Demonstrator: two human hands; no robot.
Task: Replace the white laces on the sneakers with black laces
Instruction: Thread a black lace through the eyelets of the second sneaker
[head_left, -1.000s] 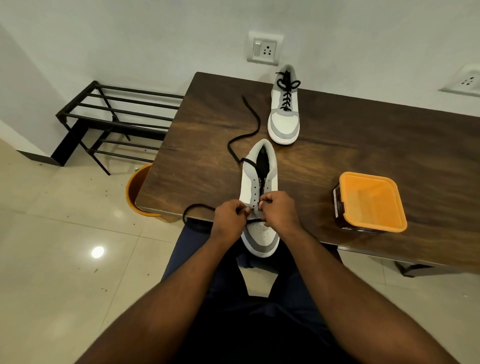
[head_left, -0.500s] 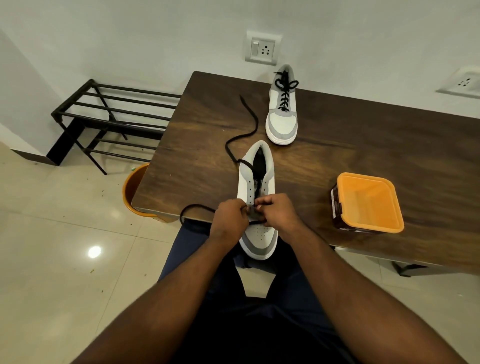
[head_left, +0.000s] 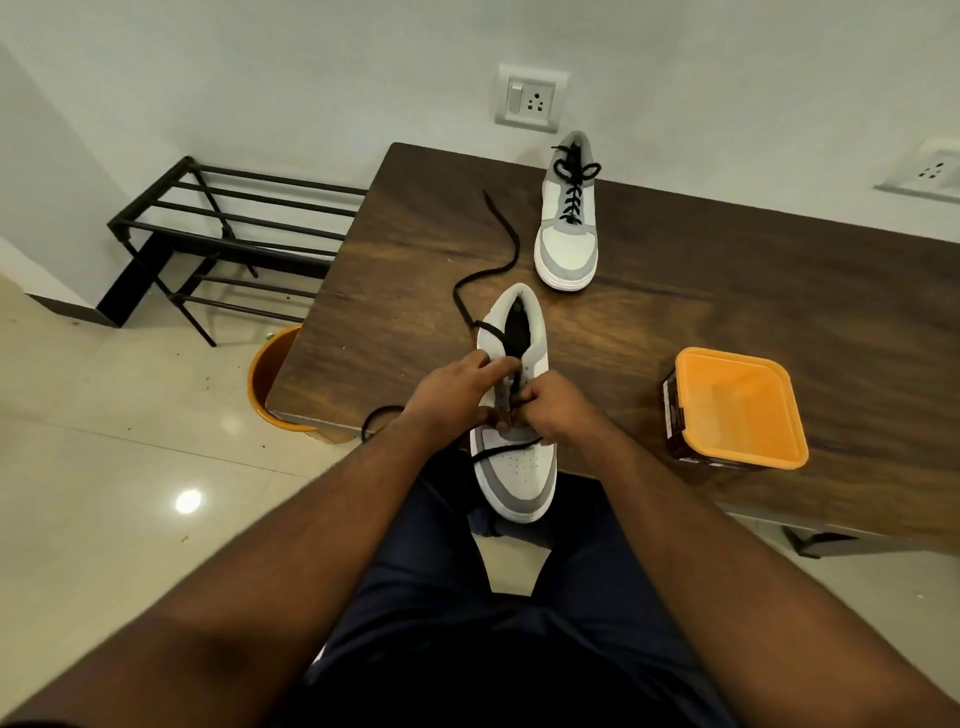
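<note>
Left hand (head_left: 457, 397) and right hand (head_left: 553, 410), fingers curled, pinch the black lace (head_left: 485, 275) over the eyelets of the near sneaker (head_left: 517, 467) at the tabletop (head_left: 727, 291) edge; laced sneaker (head_left: 569, 244) stands beyond.

You have a white sneaker (head_left: 517, 467) with grey trim and a black lace (head_left: 496, 260) in front of you, and a matching white and grey sneaker (head_left: 567, 244) with black lacing farther back. Your table (head_left: 727, 291) is dark brown wood grain. The tub (head_left: 675, 415) is dark brown with an orange lid (head_left: 737, 405); the bucket (head_left: 265, 379) is orange, the rack (head_left: 208, 228) black.
</note>
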